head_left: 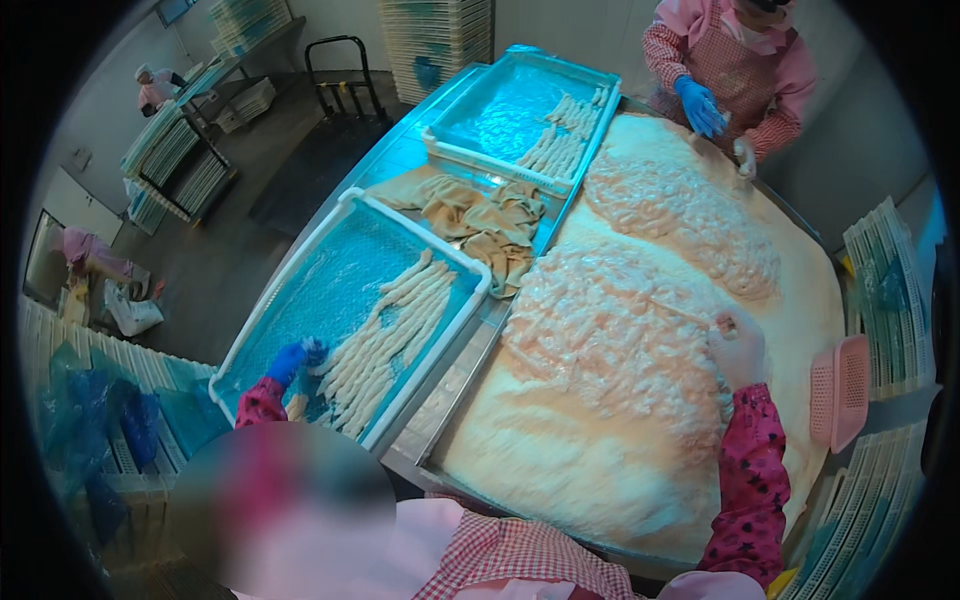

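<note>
Blue-gloved, the left hand (290,360) rests its fingers together on the pale strips (385,340) laid in rows in the near tray (300,270), a white-rimmed crate lined with blue film. The right hand (738,350), in a pale glove, pinches a small piece at the edge of the heap (620,340) of pale pieces. Just right of it lies a pink basket (840,390).

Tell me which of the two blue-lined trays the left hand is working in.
The near tray, by the left hand; its pale strips lie beside the blue-gloved fingers. The far tray sits beyond the cloth.
</note>
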`<move>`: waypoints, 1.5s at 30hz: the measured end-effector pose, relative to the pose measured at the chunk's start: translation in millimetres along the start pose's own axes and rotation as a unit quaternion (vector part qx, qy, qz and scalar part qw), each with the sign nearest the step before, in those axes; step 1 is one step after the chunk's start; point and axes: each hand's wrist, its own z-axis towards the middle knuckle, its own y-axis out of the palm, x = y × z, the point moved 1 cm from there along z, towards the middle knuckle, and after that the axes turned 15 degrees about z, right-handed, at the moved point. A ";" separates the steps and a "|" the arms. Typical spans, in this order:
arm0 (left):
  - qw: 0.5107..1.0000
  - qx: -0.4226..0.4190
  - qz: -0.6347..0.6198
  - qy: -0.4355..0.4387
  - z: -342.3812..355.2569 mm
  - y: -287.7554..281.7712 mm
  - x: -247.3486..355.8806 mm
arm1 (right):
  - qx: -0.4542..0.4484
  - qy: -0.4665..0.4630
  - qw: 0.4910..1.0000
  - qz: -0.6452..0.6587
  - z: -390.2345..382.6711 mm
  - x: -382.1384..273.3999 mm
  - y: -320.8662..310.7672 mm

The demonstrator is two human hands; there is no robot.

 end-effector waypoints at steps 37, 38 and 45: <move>0.710 -0.111 0.360 0.595 -144.5 403.4 214.3 | -0.082 -0.085 0.984 -0.132 -230.9 -44.9 39.7; 0.687 -0.099 0.369 0.617 -153.2 420.2 220.8 | -0.097 -0.071 0.984 -0.133 -229.1 -44.5 41.6; 0.732 -0.142 0.399 0.534 -126.6 412.5 217.2 | -0.002 -0.021 0.988 -0.156 -259.7 9.7 -1.3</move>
